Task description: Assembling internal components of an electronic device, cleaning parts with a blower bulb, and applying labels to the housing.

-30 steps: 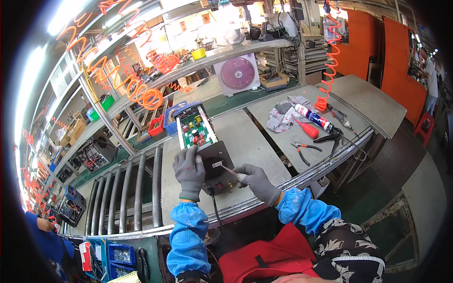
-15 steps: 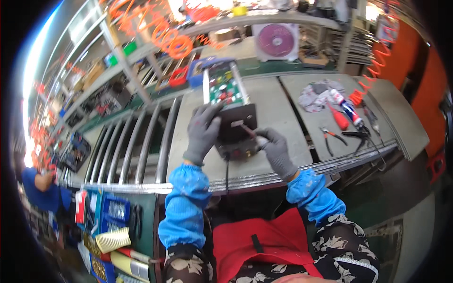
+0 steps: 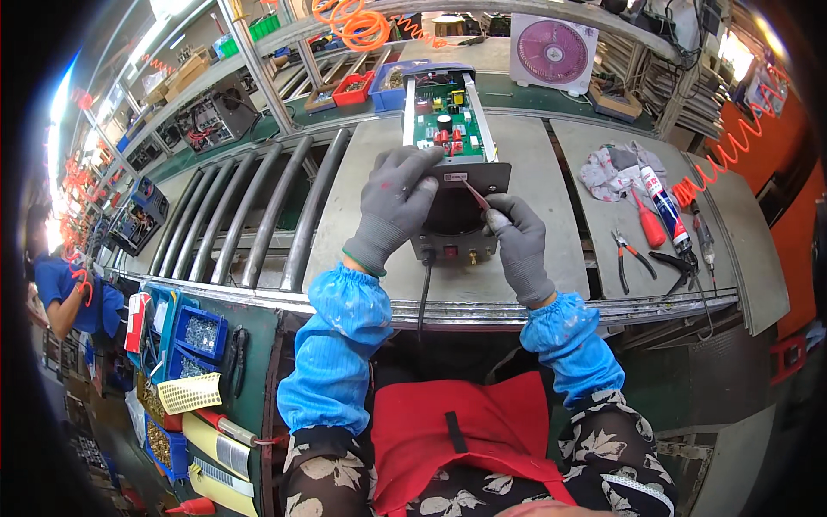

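Observation:
An electrical unit stands on the worktable, its green circuit board point(image 3: 448, 121) exposed between two pale rails. The dark front panel point(image 3: 493, 177) faces me, with a red switch, a brass fitting and a black cable low on it. My left hand point(image 3: 394, 207), in a grey glove, grips the panel's upper left edge, thumb in front and fingers over the top. A small silver label point(image 3: 455, 177) lies against the panel near its top edge. In my gloved right hand point(image 3: 519, 246) is a pair of reddish tweezers point(image 3: 476, 196), pinched, tips at the label.
Rollers point(image 3: 276, 215) run to the left. On the right lie a rag point(image 3: 616, 172), a red bottle point(image 3: 650, 226), a tube point(image 3: 668, 211) and pliers point(image 3: 631, 258). Blue bins point(image 3: 201, 332) and sticker sheets point(image 3: 189, 392) sit lower left. A person point(image 3: 73, 297) works at far left.
My right hand has brought the label on the tweezers up to the panel's top edge. My left hand has shifted closer to that spot. The view has tilted and sharpened.

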Action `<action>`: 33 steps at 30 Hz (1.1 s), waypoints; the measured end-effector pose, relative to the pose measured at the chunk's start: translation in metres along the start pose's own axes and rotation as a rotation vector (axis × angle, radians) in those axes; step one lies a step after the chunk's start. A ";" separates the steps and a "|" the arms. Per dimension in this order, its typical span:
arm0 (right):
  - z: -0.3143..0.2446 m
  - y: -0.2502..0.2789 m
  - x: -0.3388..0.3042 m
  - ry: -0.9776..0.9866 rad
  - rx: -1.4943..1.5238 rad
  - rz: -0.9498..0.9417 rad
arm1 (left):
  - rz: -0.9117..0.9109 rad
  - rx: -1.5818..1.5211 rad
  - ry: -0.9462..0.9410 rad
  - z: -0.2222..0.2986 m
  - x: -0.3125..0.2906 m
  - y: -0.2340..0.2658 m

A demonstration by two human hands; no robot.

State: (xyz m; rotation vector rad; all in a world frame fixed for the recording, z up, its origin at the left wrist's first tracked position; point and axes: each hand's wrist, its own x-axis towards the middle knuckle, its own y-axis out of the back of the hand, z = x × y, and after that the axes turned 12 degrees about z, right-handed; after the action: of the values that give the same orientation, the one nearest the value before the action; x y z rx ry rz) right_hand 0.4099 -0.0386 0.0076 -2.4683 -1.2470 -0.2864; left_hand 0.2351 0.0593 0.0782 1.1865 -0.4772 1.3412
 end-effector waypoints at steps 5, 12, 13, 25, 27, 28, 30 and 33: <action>-0.001 -0.001 -0.001 0.011 -0.008 0.011 | -0.060 0.037 0.027 0.007 0.002 0.007; 0.000 0.001 0.002 0.023 -0.008 0.042 | 0.006 0.092 0.042 0.009 0.003 -0.007; 0.000 0.000 0.003 0.024 -0.015 0.049 | 0.021 0.113 0.035 0.009 0.004 -0.009; 0.009 0.021 -0.090 -0.053 -0.334 0.005 | 0.349 0.224 0.024 0.016 -0.021 -0.034; -0.002 0.006 -0.104 -0.145 -0.322 -0.131 | 0.495 0.251 0.048 0.021 -0.051 -0.009; -0.011 -0.008 -0.118 -0.218 -0.313 -0.198 | 0.497 0.248 0.106 0.020 -0.077 0.014; -0.025 -0.034 -0.139 -0.292 -0.297 -0.435 | 0.405 0.257 0.237 0.010 -0.144 0.073; -0.026 -0.073 -0.158 -0.420 -0.219 -0.780 | 0.406 0.546 0.432 0.035 -0.241 0.184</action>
State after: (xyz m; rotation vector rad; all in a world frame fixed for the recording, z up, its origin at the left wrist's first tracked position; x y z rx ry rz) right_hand 0.2569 -0.1254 -0.0053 -2.1459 -2.4504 -0.0925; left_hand 0.0215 -0.1228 -0.0408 1.2162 -0.0272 2.1108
